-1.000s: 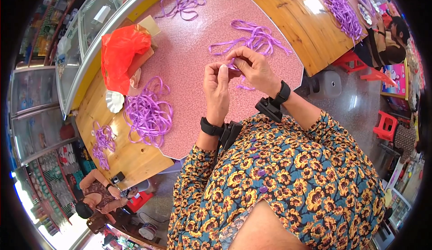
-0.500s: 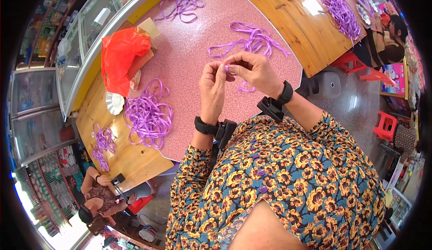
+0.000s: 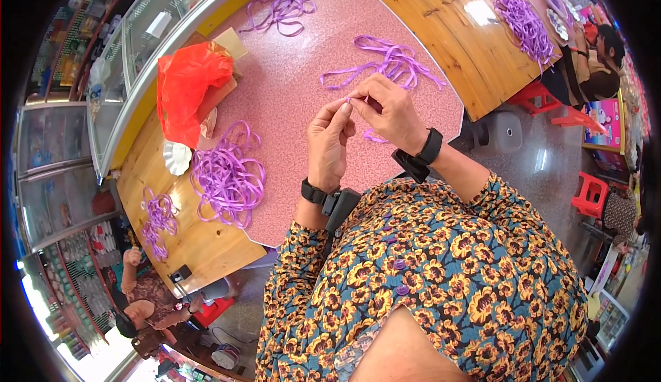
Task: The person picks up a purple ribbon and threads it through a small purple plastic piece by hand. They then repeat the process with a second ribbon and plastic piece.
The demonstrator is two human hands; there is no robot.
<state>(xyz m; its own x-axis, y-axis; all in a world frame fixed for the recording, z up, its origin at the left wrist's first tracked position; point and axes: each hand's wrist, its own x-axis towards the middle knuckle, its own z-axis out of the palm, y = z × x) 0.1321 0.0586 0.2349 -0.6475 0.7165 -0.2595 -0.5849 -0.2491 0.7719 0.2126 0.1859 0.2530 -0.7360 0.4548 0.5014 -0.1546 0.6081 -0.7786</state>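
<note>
While both hands hold nearly the same place over the pink tabletop (image 3: 289, 82) as half a second ago, their fingertips have shifted: the left hand's (image 3: 326, 138) thumb now points up toward the right hand's (image 3: 394, 110) outstretched index finger, and less purple shows where they meet. Each hand is nearly closed in a pinch, its other fingers loosely curled, on a small bit of purple ribbon (image 3: 350, 100) above the pink tabletop. Off the left side of the pink tabletop, a co-worker's hand (image 3: 131, 256) has risen from where it was lowered before.

Only a tiny sliver of the held ribbon can be seen; the rest is hidden by fingers. A thin purple strip (image 3: 374, 135) shows below the right hand, against the pink tabletop; whether it joins the pinched bit, I cannot tell. Narrow, glossy purple loops (image 3: 396, 62) lie tangled on the pink tabletop beyond the hands
</note>
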